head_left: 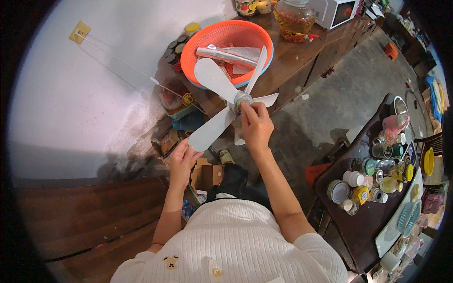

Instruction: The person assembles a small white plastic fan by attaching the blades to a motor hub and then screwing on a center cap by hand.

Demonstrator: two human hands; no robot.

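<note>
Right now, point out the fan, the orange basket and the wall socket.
Fan [242, 97]: head view, on its hub.
Orange basket [231, 34]: head view, on its inner far wall.
Wall socket [81, 30]: head view, on its faceplate.

Left hand [181, 159] holding white fan blade [211, 130]; right hand [257, 128] at hub [243, 97].

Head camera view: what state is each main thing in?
White fan: held, uncaged.
Left hand: pinching a blade near its tip.
Right hand: fingers closed at the hub.
Orange basket: open-topped, partly filled.
Glass jar: holding amber liquid.
Wall socket: in use, white cord running from it.
Dark table: crowded with jars.
</note>
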